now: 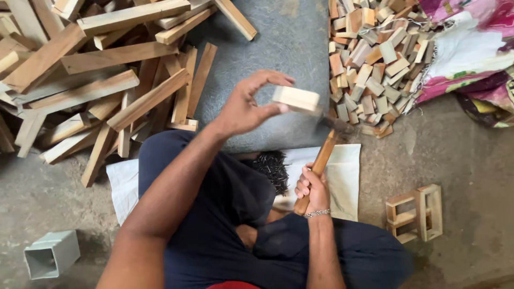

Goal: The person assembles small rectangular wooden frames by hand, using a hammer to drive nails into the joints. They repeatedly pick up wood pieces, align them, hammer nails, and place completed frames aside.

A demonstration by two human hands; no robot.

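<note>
1. The floor (460, 160) is carrying everything: a big heap of long wooden slats (96, 80) is lying to the person's left, and a pile of small wooden offcuts (369, 59) is spreading out to the upper right, beside bunched pink and white cloth (471, 53).
2. A white sack (342, 176) is lying flat under the person's crossed legs, with a dark clump of nails (273, 166) resting on it between the two hands.
3. Finished small wooden frames (417, 211) are standing on the floor well to the right, and a pale square tube (51, 254) is lying at lower left.
4. The left hand (243, 109) is hovering above the grey slab (267, 48), its fingers (270, 80) pinching a pale wooden block (296, 99) at the block's left end; the block's long axis is running left to right, sticking out rightward from the fingers.
5. The right hand (313, 187) is clenching the lower part of a hammer (320, 166), whose wooden handle is slanting up and away toward the block.
6. The hammer's head, blurred, is sitting just right of and below the block's free end, so the right hand's tool is nearer that end than the left fingers are.
</note>
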